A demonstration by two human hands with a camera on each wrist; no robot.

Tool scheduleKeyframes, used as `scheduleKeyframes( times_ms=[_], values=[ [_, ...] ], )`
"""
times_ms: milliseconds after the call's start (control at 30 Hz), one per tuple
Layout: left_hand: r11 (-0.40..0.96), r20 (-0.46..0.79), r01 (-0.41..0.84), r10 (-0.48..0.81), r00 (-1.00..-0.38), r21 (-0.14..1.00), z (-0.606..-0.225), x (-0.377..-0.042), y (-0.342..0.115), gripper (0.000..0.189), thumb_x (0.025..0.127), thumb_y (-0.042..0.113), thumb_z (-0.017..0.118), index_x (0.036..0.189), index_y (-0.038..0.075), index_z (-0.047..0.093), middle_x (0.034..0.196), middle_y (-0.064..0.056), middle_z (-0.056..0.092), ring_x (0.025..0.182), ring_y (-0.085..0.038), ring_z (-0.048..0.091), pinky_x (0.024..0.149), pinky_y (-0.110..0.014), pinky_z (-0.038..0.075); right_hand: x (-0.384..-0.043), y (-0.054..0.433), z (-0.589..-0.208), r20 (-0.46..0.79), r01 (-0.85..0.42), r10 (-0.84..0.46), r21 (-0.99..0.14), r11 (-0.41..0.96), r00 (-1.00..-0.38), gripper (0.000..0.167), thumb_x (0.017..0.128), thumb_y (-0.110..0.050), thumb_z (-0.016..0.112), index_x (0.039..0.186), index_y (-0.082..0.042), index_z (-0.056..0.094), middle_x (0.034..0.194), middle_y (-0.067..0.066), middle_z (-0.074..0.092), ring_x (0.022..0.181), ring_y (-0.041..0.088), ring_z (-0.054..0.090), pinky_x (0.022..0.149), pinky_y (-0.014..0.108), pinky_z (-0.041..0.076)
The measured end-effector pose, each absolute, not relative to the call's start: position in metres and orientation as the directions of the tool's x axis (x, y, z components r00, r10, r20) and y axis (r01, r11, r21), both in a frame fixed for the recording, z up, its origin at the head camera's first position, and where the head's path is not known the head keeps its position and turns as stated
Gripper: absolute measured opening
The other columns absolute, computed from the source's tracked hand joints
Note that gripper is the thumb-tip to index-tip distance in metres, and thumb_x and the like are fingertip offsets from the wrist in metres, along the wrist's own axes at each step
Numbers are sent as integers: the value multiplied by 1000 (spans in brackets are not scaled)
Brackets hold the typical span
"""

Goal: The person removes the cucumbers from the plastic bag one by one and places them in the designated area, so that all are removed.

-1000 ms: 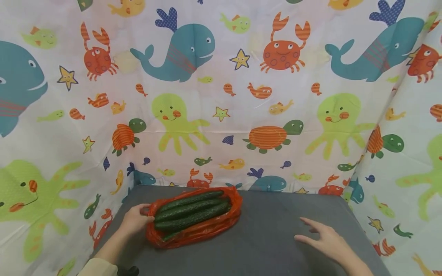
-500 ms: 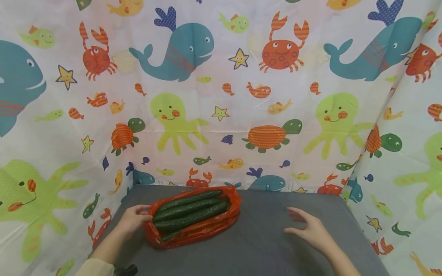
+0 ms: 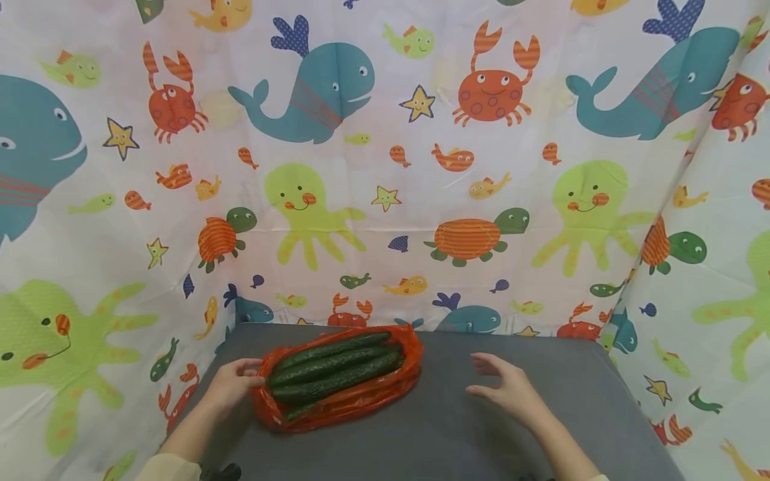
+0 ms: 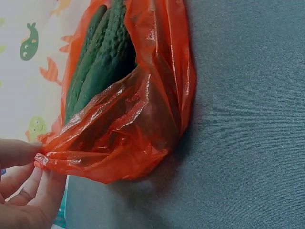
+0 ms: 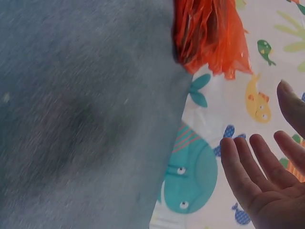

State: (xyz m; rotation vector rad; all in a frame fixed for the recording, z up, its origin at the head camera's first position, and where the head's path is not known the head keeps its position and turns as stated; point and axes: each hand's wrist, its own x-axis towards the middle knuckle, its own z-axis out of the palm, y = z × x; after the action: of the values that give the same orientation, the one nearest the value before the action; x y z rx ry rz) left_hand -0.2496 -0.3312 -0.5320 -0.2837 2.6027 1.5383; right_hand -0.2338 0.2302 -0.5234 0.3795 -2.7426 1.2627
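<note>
Several dark green cucumbers (image 3: 337, 366) lie side by side in a thin red plastic bag (image 3: 367, 405) whose mouth gapes upward on the table. My left hand (image 3: 231, 387) is at the bag's left end. In the left wrist view the left hand (image 4: 28, 191) pinches a gathered edge of the red bag (image 4: 119, 148) between thumb and fingers, with cucumbers (image 4: 102, 62) showing in the opening. My right hand (image 3: 505, 387) hovers over the table to the right of the bag, fingers loosely spread. The right wrist view shows that hand (image 5: 271, 186) apart from the bag's crumpled end (image 5: 209, 38).
The grey table (image 3: 451, 441) backs onto a white curtain (image 3: 385, 267) printed with sea animals, which also walls in both sides. A small dark object (image 3: 228, 473) shows at the bottom edge beside the left sleeve (image 3: 171, 467).
My right hand has moved left across the table, closer to the bag. The left hand stays at the bag's left end, and the bag with its cucumbers keeps its place.
</note>
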Motion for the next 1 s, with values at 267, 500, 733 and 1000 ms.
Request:
scheduleKeyframes(
  times_ms=[267, 500, 733, 1000],
  values=[
    [454, -188, -216, -106, -976, 865, -535, -249, -330, 44, 95, 6, 65, 137, -5, 55, 119, -25, 64, 96, -23, 68, 80, -40, 60, -239, 209, -518, 191, -275, -202, -767, 580, -961, 62, 77, -27, 88, 132, -15, 64, 125, 11, 70, 111, 29, 69, 86, 41, 59],
    [404, -212, -231, -91, -973, 885, -539, -251, -337, 46, 93, 4, 67, 137, -6, 55, 120, -26, 65, 96, -22, 69, 80, -39, 60, -245, 193, -519, 197, -321, -280, -792, 519, -939, 58, 81, -26, 85, 132, -11, 63, 126, 16, 68, 111, 38, 67, 78, 35, 61],
    [411, -257, -275, -100, -961, 869, -540, -250, -344, 47, 94, 7, 67, 137, -6, 55, 118, -24, 66, 96, -22, 69, 81, -41, 60, -251, 175, -523, 169, -312, -306, -802, 510, -937, 60, 81, -29, 85, 134, -12, 62, 125, 15, 69, 112, 36, 67, 80, 38, 61],
    [419, -258, -273, -95, -962, 866, -545, -255, -342, 45, 94, 8, 67, 136, -4, 56, 117, -21, 69, 97, -22, 68, 81, -41, 59, -258, 164, -522, 167, -309, -298, -789, 531, -940, 57, 81, -28, 85, 132, -14, 64, 123, 12, 71, 110, 31, 69, 80, 40, 60]
  ],
)
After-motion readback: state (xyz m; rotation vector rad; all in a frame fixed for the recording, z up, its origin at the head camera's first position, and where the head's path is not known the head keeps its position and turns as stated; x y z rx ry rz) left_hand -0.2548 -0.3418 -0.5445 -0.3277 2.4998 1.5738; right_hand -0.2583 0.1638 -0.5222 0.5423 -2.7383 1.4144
